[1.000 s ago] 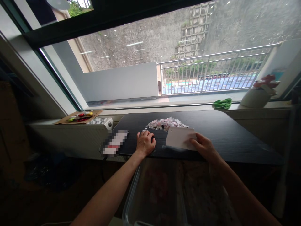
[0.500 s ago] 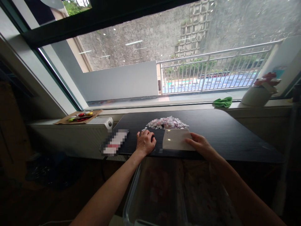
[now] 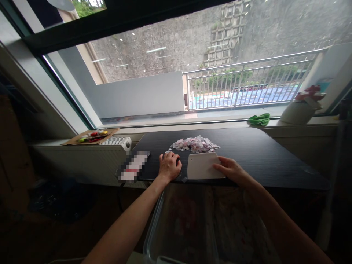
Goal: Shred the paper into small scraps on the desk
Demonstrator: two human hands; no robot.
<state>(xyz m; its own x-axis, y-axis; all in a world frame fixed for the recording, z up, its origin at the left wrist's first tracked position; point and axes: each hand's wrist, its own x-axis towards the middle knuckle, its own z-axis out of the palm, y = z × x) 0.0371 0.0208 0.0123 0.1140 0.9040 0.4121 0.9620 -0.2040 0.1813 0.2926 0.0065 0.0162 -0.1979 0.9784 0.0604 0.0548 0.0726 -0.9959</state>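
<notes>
My right hand grips the right edge of a white plastic scraper, thumb on its near face. The flat scraper has rounded corners and a small hole near its top left. It is held over the near part of the dark table. Just beyond it lies a heap of small white and pinkish paper bits. My left hand rests on the table left of the scraper, fingers loosely bent and apart, holding nothing that I can see. A small clear scrap lies at the table edge between them.
Below the near edge stands a clear plastic bin with dim contents. A phone-like object, blurred out, lies at the table's left. Beyond are a radiator, a green cloth and a pale pot by the window.
My right hand has drawn the scraper slightly nearer and to the left, tilting it so its glare is gone. The small clear scrap has shifted left. My left hand stays in place.
</notes>
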